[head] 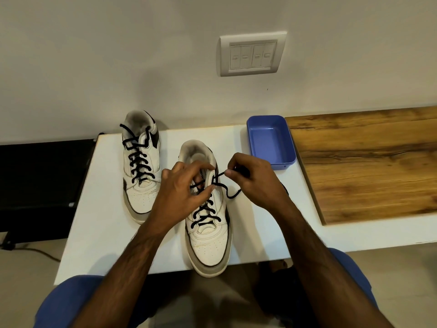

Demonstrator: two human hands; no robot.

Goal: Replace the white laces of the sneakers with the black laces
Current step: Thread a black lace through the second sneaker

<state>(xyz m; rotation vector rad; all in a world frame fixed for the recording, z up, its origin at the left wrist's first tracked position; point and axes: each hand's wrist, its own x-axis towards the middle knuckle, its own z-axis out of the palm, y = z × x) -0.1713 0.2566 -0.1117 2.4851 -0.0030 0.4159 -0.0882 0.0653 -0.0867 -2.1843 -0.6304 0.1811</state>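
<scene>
Two white sneakers stand on a white table (pixel 99 221), toes towards me. The left sneaker (pixel 140 197) is threaded with a black lace (pixel 138 162) up to its collar. The nearer right sneaker (pixel 210 247) carries a black lace (pixel 204 215) crossed through its lower eyelets. My left hand (pixel 182 192) sits over this shoe's tongue, its fingers pinching the lace near the upper eyelets. My right hand (pixel 253 181) pinches the free black lace end just right of the top eyelet; a slack loop hangs below it.
An open blue plastic box (pixel 272 140) stands at the table's back right, beside a wooden board (pixel 369 162). A switch plate (pixel 251 54) is on the wall behind. Dark equipment lies left of the table. My knees in blue cloth are below the front edge.
</scene>
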